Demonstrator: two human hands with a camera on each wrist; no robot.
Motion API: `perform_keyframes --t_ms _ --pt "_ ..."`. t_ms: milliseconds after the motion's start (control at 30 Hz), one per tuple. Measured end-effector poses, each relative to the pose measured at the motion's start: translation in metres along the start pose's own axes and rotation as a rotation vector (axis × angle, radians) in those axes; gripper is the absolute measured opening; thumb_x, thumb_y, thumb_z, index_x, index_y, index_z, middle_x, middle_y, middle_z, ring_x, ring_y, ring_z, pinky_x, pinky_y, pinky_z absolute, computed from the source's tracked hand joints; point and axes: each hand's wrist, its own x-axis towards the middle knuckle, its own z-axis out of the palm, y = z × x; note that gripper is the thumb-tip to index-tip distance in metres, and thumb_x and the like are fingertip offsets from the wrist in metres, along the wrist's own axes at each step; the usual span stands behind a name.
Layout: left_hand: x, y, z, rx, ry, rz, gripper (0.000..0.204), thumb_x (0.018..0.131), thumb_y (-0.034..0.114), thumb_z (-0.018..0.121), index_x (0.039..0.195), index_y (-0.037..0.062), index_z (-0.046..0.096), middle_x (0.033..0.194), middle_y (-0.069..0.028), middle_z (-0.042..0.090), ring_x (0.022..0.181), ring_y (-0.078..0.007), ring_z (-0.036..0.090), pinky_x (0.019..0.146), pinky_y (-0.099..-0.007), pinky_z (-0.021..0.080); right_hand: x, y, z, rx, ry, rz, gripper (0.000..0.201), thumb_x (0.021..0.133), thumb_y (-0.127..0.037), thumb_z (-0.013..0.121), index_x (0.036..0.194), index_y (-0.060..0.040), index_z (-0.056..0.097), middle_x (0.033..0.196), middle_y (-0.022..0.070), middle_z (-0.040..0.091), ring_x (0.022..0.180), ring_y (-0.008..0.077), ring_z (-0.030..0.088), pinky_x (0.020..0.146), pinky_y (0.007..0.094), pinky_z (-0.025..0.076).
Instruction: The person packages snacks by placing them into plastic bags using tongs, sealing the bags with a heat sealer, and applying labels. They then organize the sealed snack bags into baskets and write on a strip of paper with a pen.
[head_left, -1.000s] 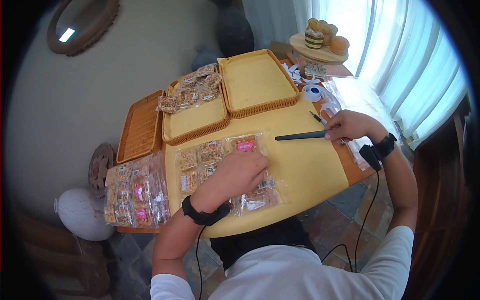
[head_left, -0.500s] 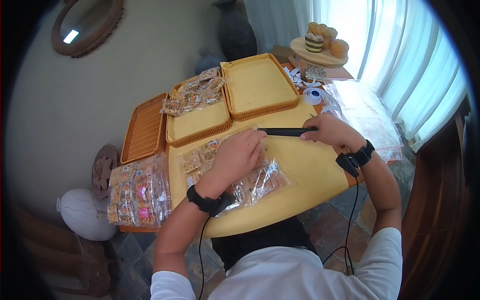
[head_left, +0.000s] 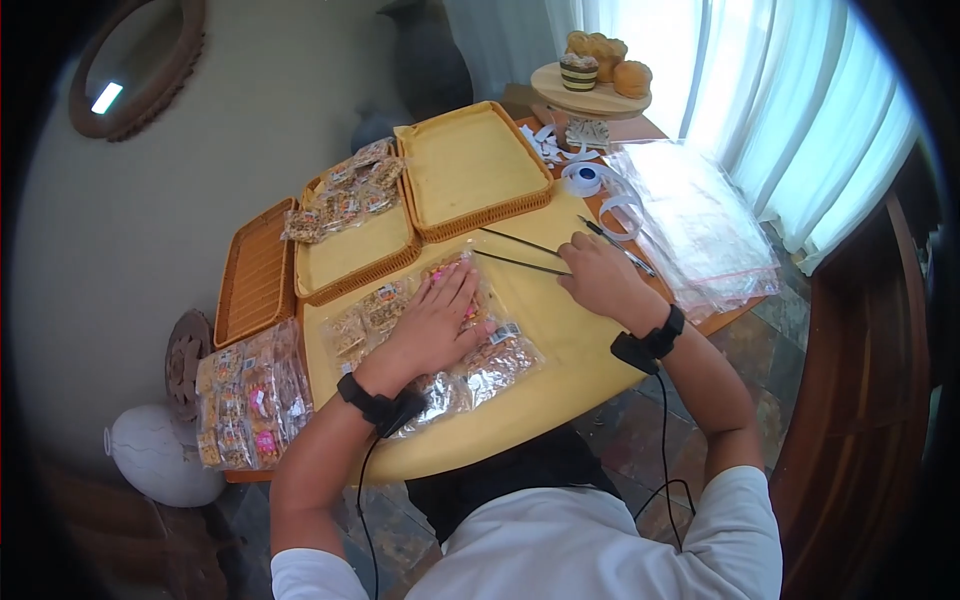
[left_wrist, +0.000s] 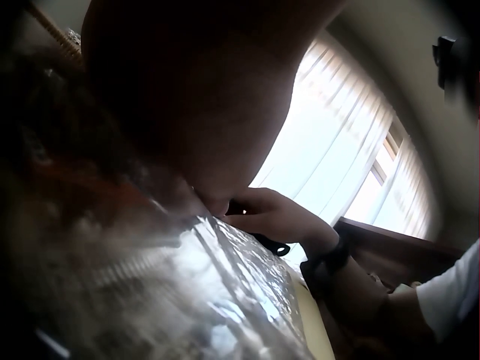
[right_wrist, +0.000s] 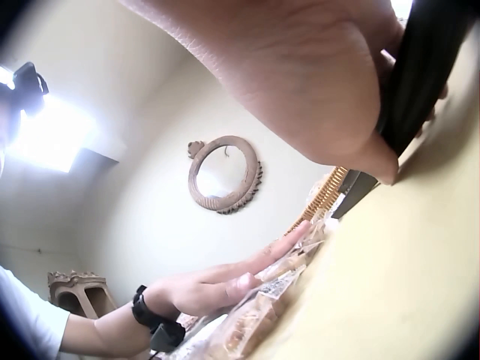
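My left hand (head_left: 432, 322) lies flat, fingers extended, on a clear bag of packed snack pieces (head_left: 500, 362); pink labels show beside its fingers. In the right wrist view the left hand (right_wrist: 202, 291) presses on the bag (right_wrist: 251, 322). My right hand (head_left: 608, 282) grips a long black tool (head_left: 520, 264) whose two thin arms stand apart, their tips near the bag's far edge. Seen from the right wrist, the tool (right_wrist: 424, 71) lies within the curled right hand (right_wrist: 300, 82), low over the yellow cloth (right_wrist: 405, 270).
Three wicker trays (head_left: 483, 215) stand at the back; the middle one holds snack packs (head_left: 345, 200). Filled bags (head_left: 250, 395) lie left. A tape roll (head_left: 585, 178), a pen (head_left: 600, 232) and clear bags (head_left: 700, 225) lie right, near a bread stand (head_left: 590, 100).
The head view has shifted. My left hand has flattened on the bag. The tool's arms, together before, now stand apart, and my right hand has come nearer the bag.
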Motion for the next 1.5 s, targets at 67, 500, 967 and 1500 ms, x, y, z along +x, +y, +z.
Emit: perform_keyframes --t_ms 67,500,967,1500 --pt "0.000 0.000 0.000 0.010 -0.007 -0.035 0.088 0.111 0.058 0.044 0.169 -0.0042 0.025 0.178 -0.0248 0.020 0.166 -0.0375 0.018 0.135 -0.0486 0.014 0.001 0.004 -0.004 -0.004 0.033 -0.011 0.034 0.092 -0.028 0.079 0.106 0.0015 0.071 0.114 0.0180 0.068 0.110 0.0379 0.068 0.094 0.0504 0.056" --pt "-0.005 -0.019 -0.003 -0.087 0.086 0.035 0.077 0.111 0.053 0.049 0.168 0.0025 0.034 0.176 -0.0212 0.028 0.164 -0.0357 0.025 0.134 -0.0466 0.018 0.085 0.072 -0.027 -0.259 -0.033 0.345 0.023 0.094 -0.020 0.067 0.106 -0.0036 0.078 0.101 0.0173 0.079 0.099 0.0359 0.076 0.088 0.0474 0.059" --pt "-0.003 -0.027 -0.049 -0.203 0.475 0.094 0.055 0.098 0.018 0.073 0.150 0.0088 0.059 0.143 -0.0150 0.066 0.133 -0.0349 0.061 0.118 -0.0459 0.043 0.080 -0.053 0.006 0.090 0.186 -0.588 0.020 0.090 -0.009 0.065 0.103 -0.0141 0.079 0.094 0.0026 0.065 0.103 0.0228 0.065 0.103 0.0463 0.039" --pt "-0.014 -0.027 -0.025 -1.018 0.115 -0.335 0.016 0.104 0.013 0.074 0.111 -0.0002 0.079 0.087 0.0016 0.075 0.077 -0.0026 0.062 0.069 -0.0227 0.048 0.075 -0.060 0.031 0.422 0.173 -0.527 0.010 0.099 -0.025 0.073 0.103 -0.0157 0.073 0.097 0.0006 0.064 0.100 0.0208 0.063 0.101 0.0460 0.034"
